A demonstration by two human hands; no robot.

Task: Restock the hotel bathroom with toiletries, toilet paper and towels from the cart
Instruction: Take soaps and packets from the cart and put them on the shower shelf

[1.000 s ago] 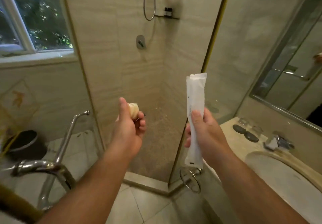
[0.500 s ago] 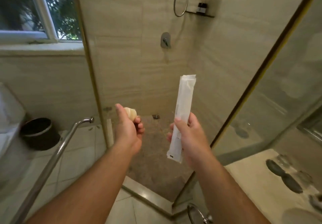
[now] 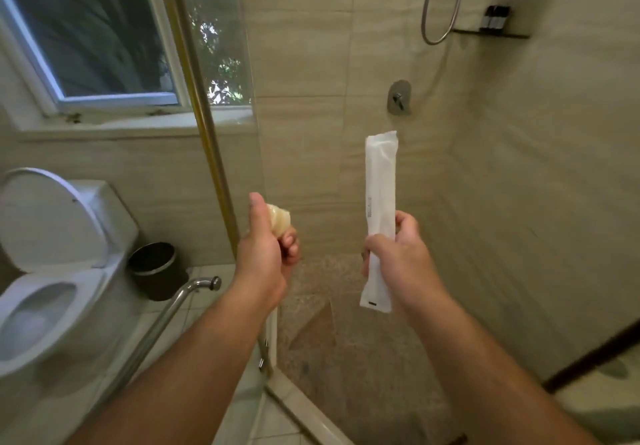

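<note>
White sachet point(image 3: 380, 216) pinched upright between thumb and fingers of our right hand point(image 3: 403, 264), small cream toiletry point(image 3: 278, 223) gripped in our left hand point(image 3: 268, 261), both held before the shower stall point(image 3: 311, 64), we should probably reach in steadily and set each flat on the dark shelf point(image 3: 491, 33).

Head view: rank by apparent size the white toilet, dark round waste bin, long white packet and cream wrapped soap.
White toilet
Long white packet, dark round waste bin: similar, packet nearer
Cream wrapped soap
</note>
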